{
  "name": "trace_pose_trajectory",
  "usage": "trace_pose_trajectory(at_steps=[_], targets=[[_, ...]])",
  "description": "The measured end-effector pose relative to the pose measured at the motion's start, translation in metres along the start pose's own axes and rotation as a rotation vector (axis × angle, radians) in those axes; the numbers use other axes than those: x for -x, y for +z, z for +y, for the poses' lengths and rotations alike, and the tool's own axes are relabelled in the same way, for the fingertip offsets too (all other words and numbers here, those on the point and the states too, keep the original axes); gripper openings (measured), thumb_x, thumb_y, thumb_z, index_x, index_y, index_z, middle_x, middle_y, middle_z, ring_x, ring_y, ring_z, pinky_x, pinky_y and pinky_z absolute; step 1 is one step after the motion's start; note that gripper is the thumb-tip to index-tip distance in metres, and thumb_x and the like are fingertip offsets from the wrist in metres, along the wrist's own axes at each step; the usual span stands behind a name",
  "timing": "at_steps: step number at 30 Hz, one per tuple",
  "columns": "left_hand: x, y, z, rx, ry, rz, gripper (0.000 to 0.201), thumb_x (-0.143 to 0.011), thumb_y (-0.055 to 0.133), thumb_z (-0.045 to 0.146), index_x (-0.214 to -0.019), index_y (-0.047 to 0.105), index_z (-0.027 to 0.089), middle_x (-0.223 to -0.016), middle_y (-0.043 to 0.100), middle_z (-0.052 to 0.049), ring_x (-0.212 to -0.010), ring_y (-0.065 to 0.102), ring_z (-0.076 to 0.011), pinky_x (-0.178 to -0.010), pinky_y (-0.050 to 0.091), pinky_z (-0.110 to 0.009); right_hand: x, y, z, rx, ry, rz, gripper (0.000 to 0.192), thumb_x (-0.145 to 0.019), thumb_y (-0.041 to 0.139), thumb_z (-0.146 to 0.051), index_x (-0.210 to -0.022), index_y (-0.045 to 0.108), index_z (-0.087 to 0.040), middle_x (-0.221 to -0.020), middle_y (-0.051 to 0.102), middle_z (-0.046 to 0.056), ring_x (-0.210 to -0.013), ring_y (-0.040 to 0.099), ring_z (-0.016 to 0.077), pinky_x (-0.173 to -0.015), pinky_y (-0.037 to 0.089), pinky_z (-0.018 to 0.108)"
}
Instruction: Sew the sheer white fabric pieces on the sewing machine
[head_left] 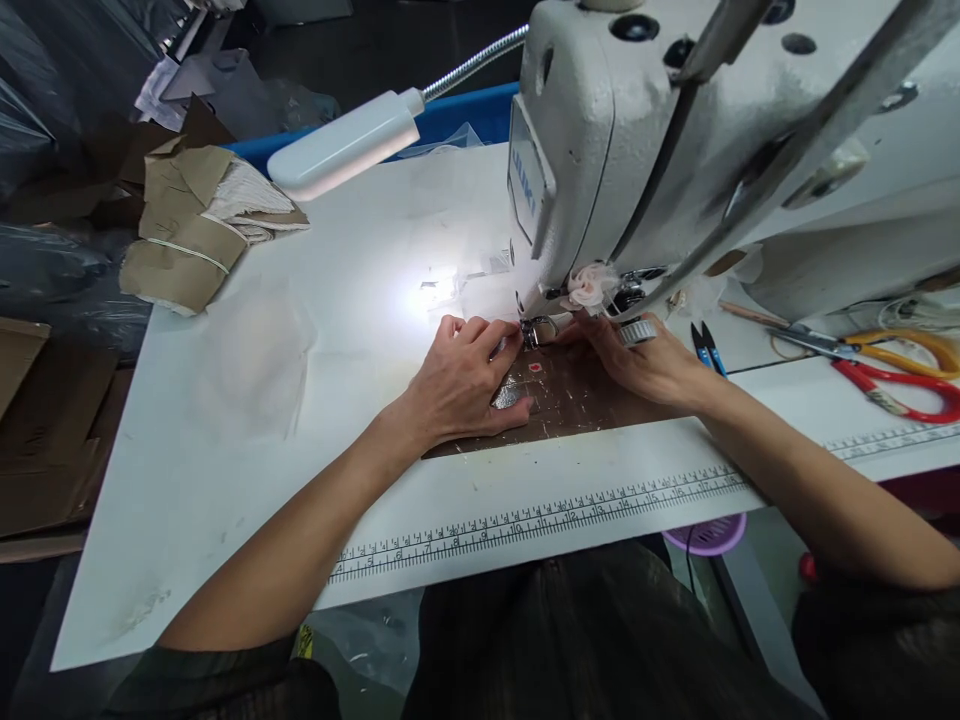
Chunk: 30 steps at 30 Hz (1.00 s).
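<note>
A white sewing machine point(570, 150) stands over the table, its metal presser foot point(531, 333) low above a brown plate point(577, 395). My left hand point(465, 385) rests on the plate's left part, fingers bent toward the foot and thumb stretched apart. Just right of the foot is my right hand point(637, 360), its fingers drawn together and reaching in under the machine head. Whatever the right fingertips pinch, if anything, is hidden. A pale ruffled fabric flower point(590, 287) hangs on the machine above the right fingers. Beside that hand sits a ridged metal dial point(637, 333).
A lit lamp point(345, 145) shines onto the white table point(360, 350). Snips point(709, 348), red-handled scissors point(900, 390) and yellow-handled scissors point(907, 350) lie at right. A brown-wrapped bundle point(195, 225) and sheer pale pieces point(259, 360) lie at left. A printed ruler point(517, 530) follows the front edge.
</note>
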<state>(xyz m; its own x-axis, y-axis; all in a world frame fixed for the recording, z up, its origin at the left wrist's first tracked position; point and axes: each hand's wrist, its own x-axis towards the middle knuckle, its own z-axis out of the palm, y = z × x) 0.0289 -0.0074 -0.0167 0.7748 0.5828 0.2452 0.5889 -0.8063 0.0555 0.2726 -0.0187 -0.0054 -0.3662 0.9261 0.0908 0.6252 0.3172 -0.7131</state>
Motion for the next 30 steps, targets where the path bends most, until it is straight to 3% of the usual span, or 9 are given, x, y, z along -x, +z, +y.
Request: trace_pose_trajectory(at_steps=[3, 7, 10, 13, 17, 22, 25, 27, 30], targets=[[0.000, 0.002, -0.002, 0.016, 0.006, 0.014, 0.060, -0.086, 0.050, 0.054, -0.126, 0.055, 0.010, -0.130, 0.056, -0.020, -0.099, 0.053, -0.0326, -0.080, 0.040, -0.049, -0.002, 0.003, 0.004, 0.002, -0.001, 0.087, 0.045, -0.102, 0.035, -0.050, -0.101, 0.067, -0.019, -0.093, 0.069, 0.008, -0.083, 0.064, 0.0231, -0.075, 0.053, 0.038], [0.001, 0.004, -0.002, 0.035, 0.000, 0.049, 0.056, -0.086, 0.051, 0.052, -0.126, 0.054, 0.013, -0.128, 0.058, -0.019, -0.099, 0.055, -0.0321, -0.079, 0.041, -0.049, 0.009, 0.005, 0.003, -0.024, 0.003, 0.052, 0.041, -0.099, 0.042, -0.053, -0.108, 0.062, -0.020, -0.100, 0.067, 0.010, -0.094, 0.062, 0.0242, -0.081, 0.052, 0.037], [0.001, 0.005, -0.001, 0.059, -0.044, 0.092, 0.056, -0.086, 0.053, 0.049, -0.127, 0.050, 0.010, -0.127, 0.057, -0.021, -0.104, 0.055, -0.0329, -0.084, 0.041, -0.049, 0.013, 0.011, 0.005, -0.003, 0.059, 0.107, 0.035, -0.096, 0.049, -0.046, -0.111, 0.061, -0.017, -0.095, 0.066, 0.009, -0.086, 0.062, 0.0231, -0.076, 0.051, 0.036], [0.000, 0.005, -0.001, 0.116, -0.086, 0.125, 0.064, -0.087, 0.052, 0.042, -0.136, 0.037, 0.003, -0.127, 0.057, -0.023, -0.114, 0.054, -0.0318, -0.097, 0.040, -0.050, 0.010, 0.019, 0.012, 0.067, 0.008, 0.206, 0.024, -0.093, 0.051, -0.034, -0.103, 0.064, -0.016, -0.092, 0.065, 0.009, -0.081, 0.061, 0.0217, -0.072, 0.051, 0.034], [-0.002, 0.006, -0.003, 0.194, -0.091, 0.016, 0.075, -0.091, 0.047, 0.040, -0.146, 0.016, -0.001, -0.128, 0.057, -0.022, -0.120, 0.053, -0.0298, -0.111, 0.031, -0.052, 0.007, 0.022, 0.019, 0.102, -0.051, 0.266, 0.016, -0.089, 0.051, -0.026, -0.092, 0.064, -0.017, -0.092, 0.066, 0.009, -0.087, 0.063, 0.0230, -0.076, 0.051, 0.035], [-0.001, 0.003, 0.007, 0.091, -0.140, -0.043, 0.068, -0.095, 0.042, 0.046, -0.144, 0.028, 0.000, -0.133, 0.053, -0.024, -0.126, 0.048, -0.0342, -0.108, 0.033, -0.053, 0.007, 0.020, 0.019, 0.044, -0.018, 0.275, 0.015, -0.087, 0.053, -0.029, -0.078, 0.059, -0.019, -0.085, 0.065, 0.008, -0.082, 0.062, 0.0234, -0.072, 0.051, 0.035], [-0.003, -0.007, 0.018, -0.048, -0.224, -0.064, 0.063, -0.096, 0.043, 0.048, -0.139, 0.039, 0.002, -0.132, 0.053, -0.025, -0.116, 0.052, -0.0365, -0.091, 0.043, -0.049, 0.002, 0.014, 0.015, -0.162, 0.129, 0.247, 0.017, -0.083, 0.058, -0.035, -0.076, 0.060, -0.020, -0.073, 0.063, 0.004, -0.071, 0.059, 0.0210, -0.063, 0.050, 0.033], [-0.010, -0.017, 0.020, -0.124, -0.266, -0.163, 0.050, -0.097, 0.042, 0.040, -0.132, 0.048, 0.005, -0.122, 0.060, -0.022, -0.101, 0.058, -0.0323, -0.076, 0.045, -0.041, -0.003, 0.008, 0.013, -0.331, 0.224, 0.187, 0.018, -0.081, 0.061, -0.037, -0.074, 0.061, -0.020, -0.068, 0.062, 0.003, -0.068, 0.059, 0.0194, -0.061, 0.050, 0.031], [-0.026, -0.031, 0.005, -0.194, -0.195, -0.385, 0.032, -0.094, 0.036, 0.010, -0.113, 0.062, 0.009, -0.104, 0.065, -0.015, -0.086, 0.059, -0.0243, -0.065, 0.040, -0.034, -0.012, -0.003, 0.009, -0.499, 0.297, 0.137, 0.018, -0.078, 0.065, -0.035, -0.067, 0.061, -0.021, -0.064, 0.061, 0.001, -0.065, 0.060, 0.0175, -0.060, 0.049, 0.028]])
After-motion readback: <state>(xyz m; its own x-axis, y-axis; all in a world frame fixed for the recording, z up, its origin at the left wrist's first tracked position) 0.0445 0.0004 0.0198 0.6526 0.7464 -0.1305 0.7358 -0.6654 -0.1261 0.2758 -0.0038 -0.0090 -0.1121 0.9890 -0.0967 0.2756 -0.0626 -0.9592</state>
